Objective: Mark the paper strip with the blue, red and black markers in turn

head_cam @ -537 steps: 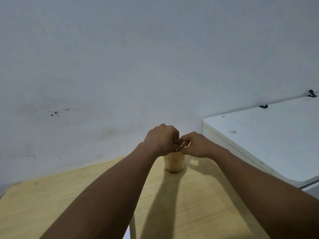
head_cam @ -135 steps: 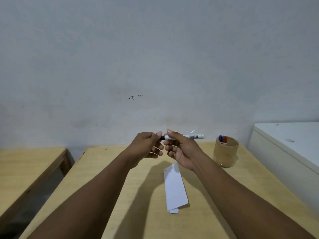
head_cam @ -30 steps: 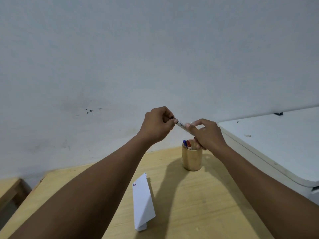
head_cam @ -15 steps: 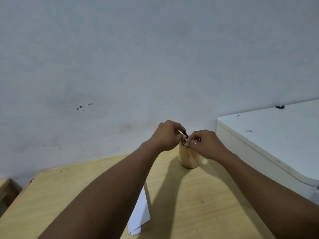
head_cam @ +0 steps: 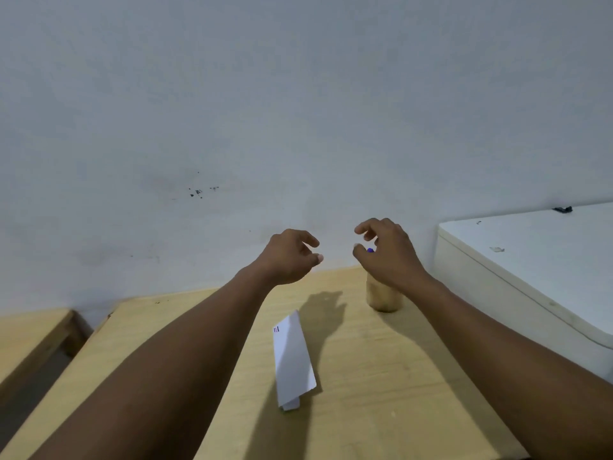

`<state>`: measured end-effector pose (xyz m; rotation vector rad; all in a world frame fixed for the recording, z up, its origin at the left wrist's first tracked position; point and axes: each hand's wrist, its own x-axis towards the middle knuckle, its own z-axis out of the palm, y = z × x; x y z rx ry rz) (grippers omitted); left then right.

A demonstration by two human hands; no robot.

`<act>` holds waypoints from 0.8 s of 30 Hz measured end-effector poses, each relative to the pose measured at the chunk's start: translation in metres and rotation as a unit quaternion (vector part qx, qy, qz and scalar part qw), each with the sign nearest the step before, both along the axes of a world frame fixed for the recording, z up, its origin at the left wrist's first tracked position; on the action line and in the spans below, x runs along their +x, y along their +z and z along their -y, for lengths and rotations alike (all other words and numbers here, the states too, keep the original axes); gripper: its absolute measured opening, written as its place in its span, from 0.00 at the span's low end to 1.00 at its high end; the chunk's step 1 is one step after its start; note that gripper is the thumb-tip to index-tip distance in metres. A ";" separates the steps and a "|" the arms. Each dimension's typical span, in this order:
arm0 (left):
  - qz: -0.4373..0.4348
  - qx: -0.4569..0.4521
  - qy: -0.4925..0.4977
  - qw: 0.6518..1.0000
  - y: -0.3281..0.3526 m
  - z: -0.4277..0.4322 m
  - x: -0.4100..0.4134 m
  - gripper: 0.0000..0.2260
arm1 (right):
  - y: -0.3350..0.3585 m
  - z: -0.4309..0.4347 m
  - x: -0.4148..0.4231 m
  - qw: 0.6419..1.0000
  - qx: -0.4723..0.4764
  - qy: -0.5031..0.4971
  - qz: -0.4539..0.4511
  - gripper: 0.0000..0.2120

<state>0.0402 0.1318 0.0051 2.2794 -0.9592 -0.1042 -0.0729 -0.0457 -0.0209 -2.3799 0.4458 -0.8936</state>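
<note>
Both hands raised over the table [head_cam: 381, 376], empty. Left hand [head_cam: 288, 257] loosely curled, fingers apart, gripping nothing. Right hand [head_cam: 386, 254] likewise spread, hovering just above the cup [head_cam: 383, 295] and hiding most of its mouth. Blue marker [head_cam: 370, 250] cap peeking out by the right thumb, standing in the cup; red and black markers hidden behind the hand. Strip [head_cam: 293, 356] lying flat near the table's middle, well apart from both hands, small coloured marks [head_cam: 276, 329] at its far end, near end folded under. White cabinet [head_cam: 530, 270] at right.
</note>
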 end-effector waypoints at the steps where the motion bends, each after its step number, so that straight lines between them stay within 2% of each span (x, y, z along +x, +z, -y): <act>1: -0.003 0.009 0.011 1.000 -0.001 -0.012 0.002 0.18 | 0.002 -0.010 0.004 1.000 0.005 0.021 -0.009 0.13; 6: -0.047 0.056 0.054 0.996 -0.014 -0.065 0.013 0.20 | -0.006 -0.059 0.028 0.986 0.023 0.110 -0.120 0.13; 12: -0.066 0.079 0.080 0.991 -0.041 -0.103 0.016 0.21 | -0.039 -0.094 0.048 0.964 0.018 0.149 -0.221 0.19; 17: -0.081 0.082 0.082 0.990 -0.065 -0.113 0.015 0.21 | -0.060 -0.103 0.051 0.955 0.026 0.152 -0.253 0.20; 24: -0.101 0.080 0.082 0.988 -0.086 -0.115 0.016 0.21 | -0.073 -0.101 0.049 0.954 0.020 0.156 -0.254 0.20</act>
